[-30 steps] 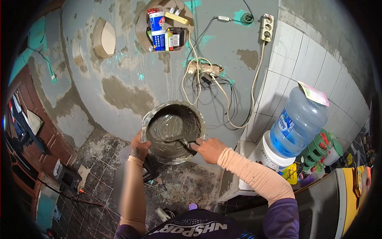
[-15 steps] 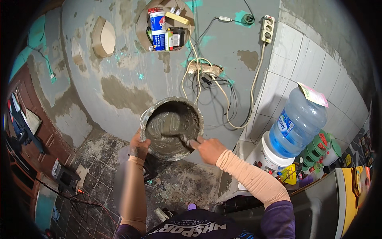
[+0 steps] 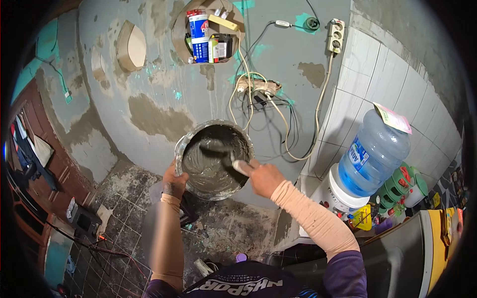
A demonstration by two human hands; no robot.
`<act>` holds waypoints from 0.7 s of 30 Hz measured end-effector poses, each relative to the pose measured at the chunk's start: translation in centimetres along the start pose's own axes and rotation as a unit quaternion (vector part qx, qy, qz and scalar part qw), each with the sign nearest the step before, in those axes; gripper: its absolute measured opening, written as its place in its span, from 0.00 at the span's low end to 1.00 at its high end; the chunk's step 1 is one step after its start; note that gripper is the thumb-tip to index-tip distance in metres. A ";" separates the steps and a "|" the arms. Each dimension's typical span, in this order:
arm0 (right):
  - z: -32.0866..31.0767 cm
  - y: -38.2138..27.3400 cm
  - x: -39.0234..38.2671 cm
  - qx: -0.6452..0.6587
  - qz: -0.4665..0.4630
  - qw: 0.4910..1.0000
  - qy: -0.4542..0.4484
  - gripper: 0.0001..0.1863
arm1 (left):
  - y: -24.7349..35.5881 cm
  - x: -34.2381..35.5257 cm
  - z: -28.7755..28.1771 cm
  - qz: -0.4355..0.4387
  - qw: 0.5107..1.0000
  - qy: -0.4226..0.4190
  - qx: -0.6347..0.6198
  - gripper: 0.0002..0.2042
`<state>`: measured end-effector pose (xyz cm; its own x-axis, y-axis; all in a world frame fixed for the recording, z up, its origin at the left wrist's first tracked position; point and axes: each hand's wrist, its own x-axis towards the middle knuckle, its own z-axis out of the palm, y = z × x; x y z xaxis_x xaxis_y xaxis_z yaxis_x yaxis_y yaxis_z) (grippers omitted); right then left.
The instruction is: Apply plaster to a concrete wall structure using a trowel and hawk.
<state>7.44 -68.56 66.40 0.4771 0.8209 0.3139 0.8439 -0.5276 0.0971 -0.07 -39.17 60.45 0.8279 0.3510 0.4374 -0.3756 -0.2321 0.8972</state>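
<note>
A round bucket (image 3: pixel 181 149) smeared with grey mortar is tilted so its mouth faces me. My left hand (image 3: pixel 175 183) is closed on its left rim, with the thumb near the edge. In my right hand (image 3: pixel 265 178) is the handle of a trowel (image 3: pixel 241 166), gripped at the bucket's right side. The trowel's mortar-coated blade reaches into the bucket, over wet grey mortar (image 3: pixel 206 174) that lines the bottom and walls. Part of the blade blends with the mortar and is hard to make out.
A blue water jug (image 3: pixel 370 154) stands on a white dispenser at right, beside green baskets (image 3: pixel 392 186). Cables (image 3: pixel 278 116) hang on the patched wall from a power strip (image 3: pixel 336 37). Tubs (image 3: pixel 199 37) fill a wall niche. Dirty dark tiles (image 3: pixel 243 218) cover the floor.
The trowel has lifted from low in the mortar, so more of its handle and blade shows. My right hand has shifted slightly right; my left stays on the rim.
</note>
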 end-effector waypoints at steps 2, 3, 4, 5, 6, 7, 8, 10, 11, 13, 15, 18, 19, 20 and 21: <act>0.2 0.1 0.5 0.010 0.033 0.999 0.029 0.28 | -0.1 0.0 0.0 0.010 1.000 -0.012 -0.008 0.28; 0.4 -0.1 0.6 0.012 0.036 0.999 0.029 0.28 | -0.1 -0.1 0.1 0.006 1.000 0.000 0.000 0.28; 0.6 -0.3 0.7 -0.003 0.043 0.998 0.034 0.27 | -0.1 -0.1 0.2 0.039 0.999 0.005 0.012 0.28; 0.8 -0.9 0.2 -0.025 0.044 0.999 -0.012 0.27 | -0.1 -0.1 0.2 0.004 1.000 0.010 0.007 0.28; 0.9 -1.5 -0.4 -0.017 0.028 0.999 -0.005 0.27 | -0.1 -0.1 0.3 0.006 1.000 0.013 0.001 0.28; 0.9 -2.0 -0.9 -0.011 0.000 0.999 -0.034 0.28 | 0.0 -0.1 0.3 0.042 0.999 0.004 0.001 0.28; 0.8 -2.2 -1.1 -0.015 -0.012 0.995 -0.098 0.28 | 0.0 -0.2 0.2 0.009 1.000 0.019 -0.006 0.28; 0.4 -2.0 -1.2 0.000 -0.027 0.996 -0.082 0.27 | 0.3 -0.1 0.0 -0.002 0.999 0.032 0.043 0.28; 0.0 -1.6 -0.9 -0.001 -0.011 0.998 -0.056 0.27 | 0.4 -0.1 0.1 -0.017 0.999 0.028 0.014 0.28; -0.5 -0.8 0.2 0.001 0.006 1.000 -0.031 0.27 | 0.8 0.0 0.2 0.054 0.997 0.047 0.021 0.24; -0.5 -0.4 1.0 -0.021 0.036 0.998 0.047 0.29 | 1.4 0.0 0.3 0.017 0.998 0.052 0.006 0.24; 0.0 -1.1 0.6 -0.030 0.028 0.999 -0.019 0.30 | 2.1 0.0 0.6 0.017 0.999 0.038 0.003 0.26; 0.1 -1.5 0.1 -0.043 0.012 0.998 -0.053 0.30 | 2.3 -0.1 0.7 0.048 0.999 0.024 -0.004 0.28; 0.2 -1.7 -0.2 -0.036 0.001 0.999 -0.038 0.30 | 2.3 -0.1 0.7 0.022 0.999 0.031 -0.001 0.28; 0.3 -1.8 -0.7 -0.035 -0.014 0.998 -0.056 0.30 | 2.3 -0.2 0.8 0.008 0.999 0.040 -0.010 0.28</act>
<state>5.64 -68.07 65.78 0.4816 0.8523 0.2040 0.8395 -0.5155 0.1717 -0.77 -40.50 62.39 0.7859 0.4190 0.4547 -0.3982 -0.2197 0.8906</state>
